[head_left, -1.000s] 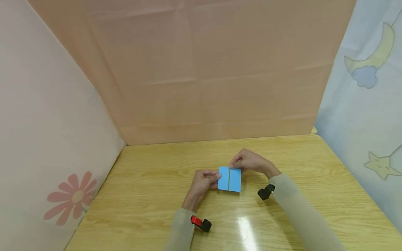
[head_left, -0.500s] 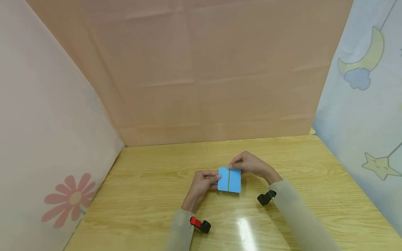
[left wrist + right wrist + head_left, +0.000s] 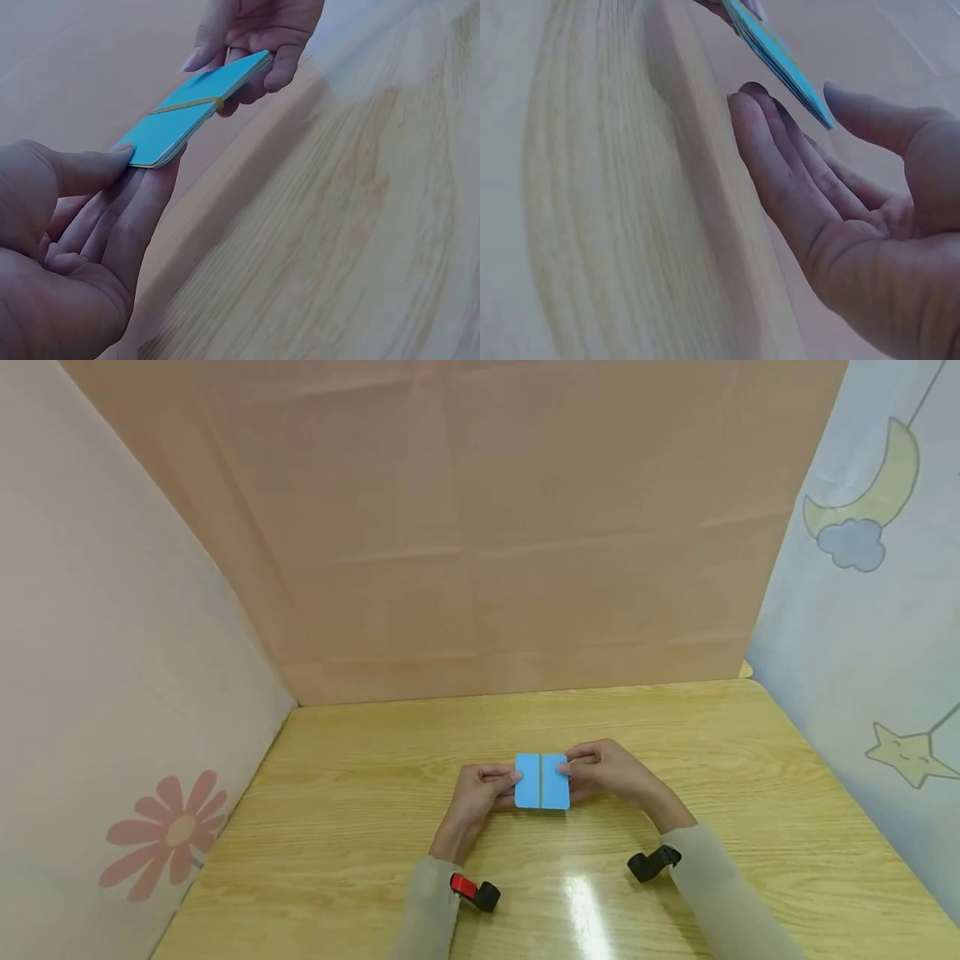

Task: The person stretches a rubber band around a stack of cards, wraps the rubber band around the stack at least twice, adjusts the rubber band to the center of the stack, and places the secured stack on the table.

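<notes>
A small stack of light blue cards (image 3: 528, 793) with rounded corners is held level above the table, a yellowish rubber band (image 3: 541, 781) round its middle. At its left edge my left hand (image 3: 476, 797) pinches it, thumb on top and fingers beneath, as the left wrist view also shows. My right hand (image 3: 618, 772) is at the opposite edge. Its thumb (image 3: 877, 116) hovers over the cards and its fingers (image 3: 780, 165) extend below. In the right wrist view a gap shows between that thumb and the stack (image 3: 780, 60). Layered edges show in the left wrist view.
The wooden table (image 3: 360, 827) spreads beneath both hands, with a bright reflection near the front. A brown sheet (image 3: 480, 543) closes off the back. Patterned white panels stand at the left (image 3: 135, 635) and right (image 3: 840, 652).
My right hand has moved from the top edge of the card stack to its right edge, and its thumb has come off the band. The stack has turned slightly and shifted a little up and left.
</notes>
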Tool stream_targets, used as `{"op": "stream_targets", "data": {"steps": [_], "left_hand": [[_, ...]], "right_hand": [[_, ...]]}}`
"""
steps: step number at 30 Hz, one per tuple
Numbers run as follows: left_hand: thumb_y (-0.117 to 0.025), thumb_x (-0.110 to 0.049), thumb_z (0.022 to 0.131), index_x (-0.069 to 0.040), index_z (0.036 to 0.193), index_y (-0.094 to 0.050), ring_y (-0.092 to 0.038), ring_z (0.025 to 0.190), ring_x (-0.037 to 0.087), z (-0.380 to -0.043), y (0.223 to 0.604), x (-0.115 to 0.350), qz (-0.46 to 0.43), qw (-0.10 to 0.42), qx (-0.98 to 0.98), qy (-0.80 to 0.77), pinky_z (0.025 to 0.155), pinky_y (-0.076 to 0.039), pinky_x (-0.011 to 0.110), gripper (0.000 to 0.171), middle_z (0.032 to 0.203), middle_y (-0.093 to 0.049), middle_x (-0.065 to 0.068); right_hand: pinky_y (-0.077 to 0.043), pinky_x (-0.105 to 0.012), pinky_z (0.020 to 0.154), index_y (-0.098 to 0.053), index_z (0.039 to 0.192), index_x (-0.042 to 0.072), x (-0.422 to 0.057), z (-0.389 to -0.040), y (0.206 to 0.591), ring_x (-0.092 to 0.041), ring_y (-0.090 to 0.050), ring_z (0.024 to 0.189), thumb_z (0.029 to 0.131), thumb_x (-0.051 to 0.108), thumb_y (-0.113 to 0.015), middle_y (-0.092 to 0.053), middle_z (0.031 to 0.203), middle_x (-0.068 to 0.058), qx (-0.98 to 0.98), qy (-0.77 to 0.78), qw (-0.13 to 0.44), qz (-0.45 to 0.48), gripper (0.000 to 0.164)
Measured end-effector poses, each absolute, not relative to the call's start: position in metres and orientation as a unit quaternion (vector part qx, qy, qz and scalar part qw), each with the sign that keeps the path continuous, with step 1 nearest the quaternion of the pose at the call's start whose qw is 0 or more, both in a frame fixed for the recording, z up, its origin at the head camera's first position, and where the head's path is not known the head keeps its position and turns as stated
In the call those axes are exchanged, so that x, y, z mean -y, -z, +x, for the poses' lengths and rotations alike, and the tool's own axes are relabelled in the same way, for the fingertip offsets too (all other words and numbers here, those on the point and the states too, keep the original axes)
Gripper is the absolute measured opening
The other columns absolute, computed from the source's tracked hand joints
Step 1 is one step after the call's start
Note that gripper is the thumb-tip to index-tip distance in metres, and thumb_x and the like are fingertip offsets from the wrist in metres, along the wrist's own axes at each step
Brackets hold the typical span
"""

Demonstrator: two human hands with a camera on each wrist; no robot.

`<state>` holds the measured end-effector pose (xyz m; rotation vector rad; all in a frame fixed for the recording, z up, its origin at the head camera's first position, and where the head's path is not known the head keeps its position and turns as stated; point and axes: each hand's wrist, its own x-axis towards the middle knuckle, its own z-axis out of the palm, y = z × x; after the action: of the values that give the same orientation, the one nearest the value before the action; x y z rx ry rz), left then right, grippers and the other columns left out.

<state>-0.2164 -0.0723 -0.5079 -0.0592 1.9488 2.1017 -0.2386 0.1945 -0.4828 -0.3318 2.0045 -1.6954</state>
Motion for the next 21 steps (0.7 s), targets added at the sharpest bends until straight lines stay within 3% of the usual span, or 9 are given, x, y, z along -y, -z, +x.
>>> {"op": "stream_targets", "data": {"steps": [7,21], "left_hand": [[-0.077,-0.008,0.096,0.008,0.112,-0.078,-0.075,0.076,0.009,-0.218,0.509,0.076,-0.017,0.130,-0.668,-0.732,0.074,-0.067,0.028,0.023,0.089,-0.081,0.005],[-0.076,-0.010,0.097,0.008,0.113,-0.077,-0.075,0.077,0.009,-0.217,0.513,0.074,-0.026,0.131,-0.671,-0.730,0.077,-0.067,0.029,0.024,0.092,-0.082,0.006]], "right_hand": [[-0.067,-0.045,0.087,-0.057,0.135,-0.015,-0.199,-0.232,0.488,-0.026,-0.078,0.093,0.104,0.014,-0.067,-0.078,0.102,-0.011,-0.703,0.660,0.243,-0.108,0.044],[-0.068,-0.041,0.082,-0.063,0.122,-0.012,-0.194,-0.230,0.496,-0.019,-0.078,0.082,0.100,0.006,-0.070,-0.077,0.090,-0.002,-0.692,0.677,0.237,-0.085,0.029]]}}
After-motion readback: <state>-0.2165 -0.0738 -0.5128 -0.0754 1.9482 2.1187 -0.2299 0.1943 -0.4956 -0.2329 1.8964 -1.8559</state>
